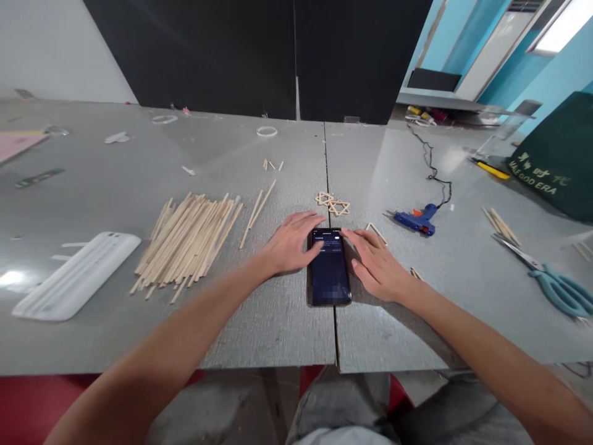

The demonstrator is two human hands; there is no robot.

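A smartphone point(330, 272) with a dark, lit screen lies flat on the grey table across the seam. My left hand point(294, 241) rests at its upper left, fingers stretched out and the thumb over the screen. At the upper right edge, my right hand point(377, 262) lies with its fingers extended, the index fingertip near the phone's top corner. Neither hand grips anything. Just beyond the phone are two small star shapes made of sticks point(339, 207). A small angled stick piece point(376, 233) lies beside my right hand.
A pile of wooden sticks point(189, 241) lies left, near a white plastic pouch point(76, 278). A blue glue gun point(417, 219) with a cord stands right. Teal-handled scissors point(556, 287), a yellow cutter point(491, 169) and a dark green bag point(556, 154) are farther right. Black panels point(231, 55) rise behind.
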